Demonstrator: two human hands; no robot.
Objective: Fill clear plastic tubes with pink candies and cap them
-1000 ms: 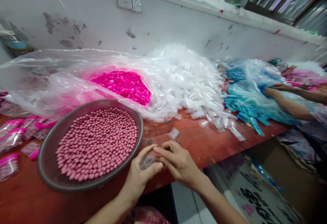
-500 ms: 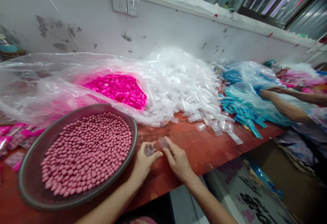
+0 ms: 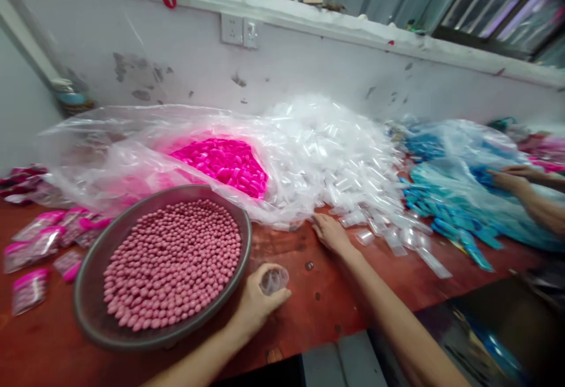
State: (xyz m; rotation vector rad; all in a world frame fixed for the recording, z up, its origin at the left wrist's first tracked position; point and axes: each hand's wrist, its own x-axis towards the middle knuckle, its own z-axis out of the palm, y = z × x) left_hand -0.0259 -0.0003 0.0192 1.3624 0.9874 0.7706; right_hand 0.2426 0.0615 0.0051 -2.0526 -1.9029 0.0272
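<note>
My left hand [image 3: 260, 295] is wrapped round some clear plastic containers [image 3: 274, 281], just right of a dark round basin [image 3: 248, 245] full of pink beads [image 3: 172, 263]. Farther forward and right, my right hand [image 3: 329, 232] reaches to the near edge of a heap of clear plastic containers [image 3: 348, 151]. Its fingertips are small and partly hidden there, so what they touch is unclear. Bright pink caps [image 3: 225, 163] lie in an open clear plastic bag [image 3: 110, 145] behind the basin.
Small pink-capped packs of beads [image 3: 35, 245] lie left of the basin on the red table [image 3: 309, 304]. Blue pieces [image 3: 445, 216] are piled at the right, where another person's hands [image 3: 512, 181] work. A wall runs behind the table.
My right hand has moved away from my left, forward to the heap; the clear piece it held is no longer seen in it. The view has shifted left.
</note>
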